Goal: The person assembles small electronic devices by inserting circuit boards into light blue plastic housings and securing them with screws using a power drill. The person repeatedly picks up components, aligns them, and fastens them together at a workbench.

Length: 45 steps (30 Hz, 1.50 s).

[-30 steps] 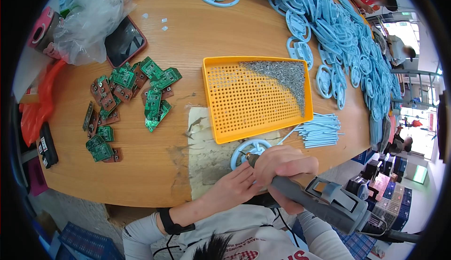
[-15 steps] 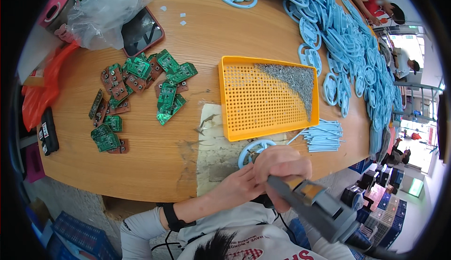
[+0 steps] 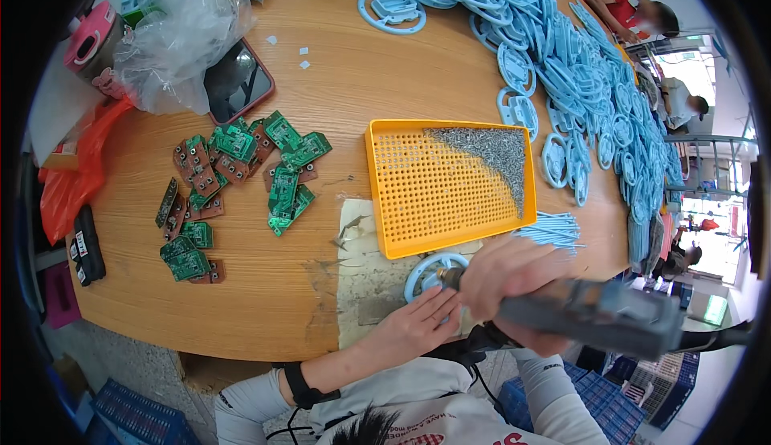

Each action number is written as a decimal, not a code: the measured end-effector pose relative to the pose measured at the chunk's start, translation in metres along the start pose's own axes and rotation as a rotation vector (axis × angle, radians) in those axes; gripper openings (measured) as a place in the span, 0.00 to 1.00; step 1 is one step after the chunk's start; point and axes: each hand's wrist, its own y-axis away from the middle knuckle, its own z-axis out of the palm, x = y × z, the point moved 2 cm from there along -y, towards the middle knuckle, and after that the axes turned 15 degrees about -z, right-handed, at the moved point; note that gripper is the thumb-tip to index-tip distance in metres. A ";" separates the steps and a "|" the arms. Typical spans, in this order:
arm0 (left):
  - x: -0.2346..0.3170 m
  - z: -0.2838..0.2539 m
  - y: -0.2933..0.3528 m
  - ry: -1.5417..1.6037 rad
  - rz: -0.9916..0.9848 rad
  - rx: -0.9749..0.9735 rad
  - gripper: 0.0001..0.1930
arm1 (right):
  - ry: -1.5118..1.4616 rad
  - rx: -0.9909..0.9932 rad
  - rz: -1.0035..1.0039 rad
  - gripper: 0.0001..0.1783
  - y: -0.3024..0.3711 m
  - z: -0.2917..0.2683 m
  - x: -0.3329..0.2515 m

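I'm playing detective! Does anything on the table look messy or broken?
Yes: the pale sheet under the blue ring-shaped part looks worn, with dark smears and a ragged patch, and the table beside it is stained. Three little pale scraps also lie loose near the phone, like litter.

A wood-grained desk (image 3: 265,316) spans the middle; speckled grey floor (image 3: 140,350) shows below its left side; blue crates (image 3: 144,417) stand at lower left, more at lower right; far right, bright windows (image 3: 689,71) glare near a metal rack (image 3: 707,138) and a glowing greenish panel (image 3: 715,309).
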 end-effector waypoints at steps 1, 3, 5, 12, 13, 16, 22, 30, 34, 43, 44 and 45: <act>-0.001 0.000 0.000 -0.031 0.002 0.006 0.14 | -0.076 0.125 -0.018 0.28 -0.003 0.002 0.002; 0.001 -0.002 -0.005 -0.079 0.024 0.019 0.17 | 0.090 0.296 0.057 0.32 -0.017 0.001 0.008; 0.002 -0.002 -0.005 -0.085 0.023 -0.012 0.18 | 0.227 0.395 0.069 0.36 -0.028 -0.003 0.027; 0.000 -0.001 -0.003 -0.051 0.006 -0.006 0.17 | 0.263 0.282 0.096 0.35 -0.040 -0.014 0.073; 0.000 -0.001 -0.003 -0.049 0.003 -0.003 0.17 | 0.250 0.278 0.094 0.35 -0.039 -0.015 0.076; 0.000 -0.002 -0.003 -0.041 -0.005 0.003 0.16 | 0.234 0.282 0.104 0.34 -0.034 -0.018 0.083; 0.001 0.000 -0.003 -0.049 -0.007 0.011 0.16 | 0.242 0.319 0.091 0.33 -0.032 -0.018 0.085; 0.014 -0.002 -0.005 -0.242 0.018 0.015 0.16 | 0.256 0.298 0.074 0.33 -0.027 -0.017 0.081; 0.037 0.004 -0.007 -0.445 -0.013 -0.028 0.16 | 0.111 0.349 -0.045 0.32 -0.035 -0.016 0.036; 0.046 0.019 0.000 -0.472 -0.052 -0.104 0.23 | 0.035 0.137 0.007 0.33 0.023 0.032 -0.037; 0.046 0.017 0.000 -0.485 -0.039 -0.135 0.24 | 0.045 0.106 0.017 0.33 0.029 0.032 -0.039; 0.046 0.016 0.001 -0.501 -0.026 -0.168 0.25 | 0.051 0.078 0.024 0.33 0.036 0.033 -0.040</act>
